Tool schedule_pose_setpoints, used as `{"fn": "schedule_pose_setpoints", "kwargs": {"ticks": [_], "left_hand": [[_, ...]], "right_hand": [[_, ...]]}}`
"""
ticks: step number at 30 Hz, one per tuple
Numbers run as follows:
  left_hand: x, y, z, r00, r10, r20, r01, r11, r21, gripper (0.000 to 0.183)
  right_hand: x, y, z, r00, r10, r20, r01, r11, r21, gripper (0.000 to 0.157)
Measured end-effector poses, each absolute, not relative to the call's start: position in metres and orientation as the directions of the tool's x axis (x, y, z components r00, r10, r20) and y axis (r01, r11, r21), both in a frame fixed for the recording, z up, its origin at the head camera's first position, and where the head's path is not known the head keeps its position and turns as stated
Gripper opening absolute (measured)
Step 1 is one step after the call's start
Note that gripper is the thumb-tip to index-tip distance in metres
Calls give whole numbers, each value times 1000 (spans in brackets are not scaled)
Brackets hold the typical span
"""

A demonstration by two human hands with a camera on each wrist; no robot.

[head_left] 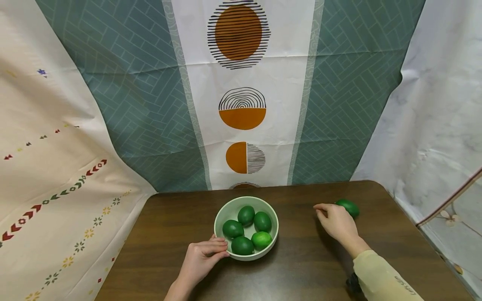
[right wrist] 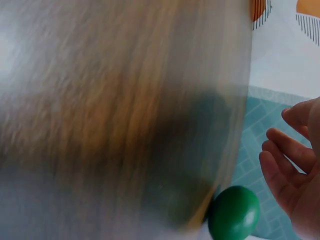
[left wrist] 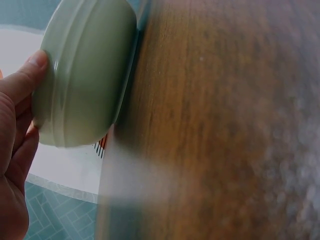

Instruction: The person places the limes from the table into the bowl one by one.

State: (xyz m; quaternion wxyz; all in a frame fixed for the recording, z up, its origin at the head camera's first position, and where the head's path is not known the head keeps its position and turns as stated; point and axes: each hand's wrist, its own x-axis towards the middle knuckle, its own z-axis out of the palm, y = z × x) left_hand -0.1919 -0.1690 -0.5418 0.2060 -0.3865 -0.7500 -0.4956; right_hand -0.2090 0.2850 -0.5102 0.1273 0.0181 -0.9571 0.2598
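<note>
A pale green bowl (head_left: 248, 258) stands on the table, and my left hand (head_left: 203, 258) pinches its near-left rim. In the left wrist view the thumb lies against the outside of the bowl (left wrist: 87, 75). Inside are several dark green oval fruits (head_left: 242, 245) and one brighter green lime (head_left: 261, 240). Over the table's right part hovers my right hand (head_left: 339, 223), fingers loosely bent and holding nothing. Just beyond it lies another dark green oval fruit (head_left: 350, 207), partly covered by the hand in the head view. The right wrist view shows this fruit (right wrist: 233, 214) apart from the fingers.
The dark brown wooden table (head_left: 301, 267) ends at a patterned cloth (head_left: 244, 146) hanging behind it. Pale cloths hang at the left (head_left: 67, 188) and right (head_left: 425, 146). A small black object (head_left: 353, 283) shows beside the right sleeve.
</note>
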Motion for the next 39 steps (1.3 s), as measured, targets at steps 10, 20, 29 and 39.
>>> {"fn": "schedule_pose_setpoints", "kwargs": {"ticks": [10,20,29,39], "left_hand": [[-190,-169,-542,-618,373,692,783,216,583,22],[-190,-169,-542,-616,373,693,785,215,581,22],[-190,-169,-540,-606,376,701,793,219,568,23],[-189,-168,-538,-641,377,668,764,236,600,24]], "right_hand": [[-206,300,-511,-969,30,245,-84,893,-442,28],[-206,314,-504,-955,43,293,-84,909,-408,32],[-206,322,-499,-927,41,373,-108,922,-371,48],[-205,338,-502,-943,29,332,-89,938,-335,55]]}}
